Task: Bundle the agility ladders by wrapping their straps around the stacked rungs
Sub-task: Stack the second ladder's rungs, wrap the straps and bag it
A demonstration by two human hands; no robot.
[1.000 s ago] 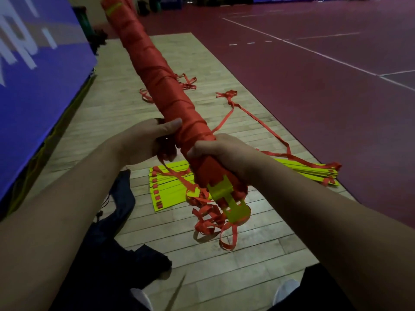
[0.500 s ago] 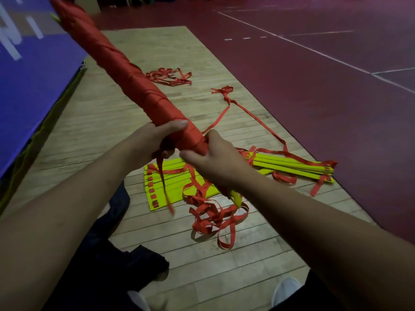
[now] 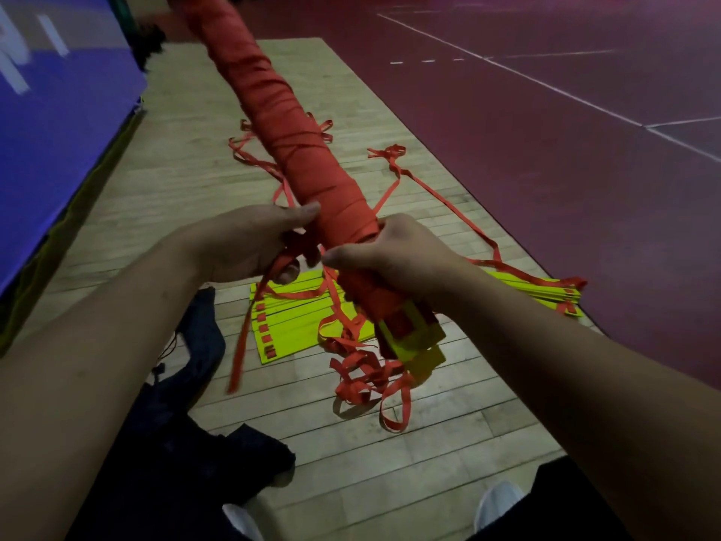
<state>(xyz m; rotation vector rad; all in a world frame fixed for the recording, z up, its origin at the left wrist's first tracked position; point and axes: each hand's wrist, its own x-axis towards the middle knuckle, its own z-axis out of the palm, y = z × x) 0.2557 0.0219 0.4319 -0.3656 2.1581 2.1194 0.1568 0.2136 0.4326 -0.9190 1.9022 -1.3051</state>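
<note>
Far left: blue padded wall (image 3: 58, 111), white lettering cropped and blurred, not readable. No brand or label legible anywhere.

Below it at 7 o'clock, dark garment (image 3: 203, 345) on the wooden floor (image 3: 390, 462).

Left hand (image 3: 249, 244): fingers clenched round the loose strap tail (image 3: 244, 345), thumb laid on the wrap. Tail drops away toward 7 o'clock, free end blurred.

Centre: wrapped bundle (image 3: 296, 150), held in the air, long axis from 11 o'clock (far end, out of frame) to 5 o'clock (near end). Strap leaves it on the 9 o'clock side, straight into the left hand.

Right hand (image 3: 402, 255): grasping the bundle just below the last turn, fingers curled round it. Touching distance from the left hand.

Yellow rung ends (image 3: 413, 337) poking out at 5 o'clock of the right hand, with unwound strap loops (image 3: 370, 380) hanging below.

Probably near the end of the wrap: next turn goes round the near end, led by the left hand, with the right as anchor.

On the floor under and to the right: second ladder (image 3: 288, 322), stacked, straps unwound.
</note>
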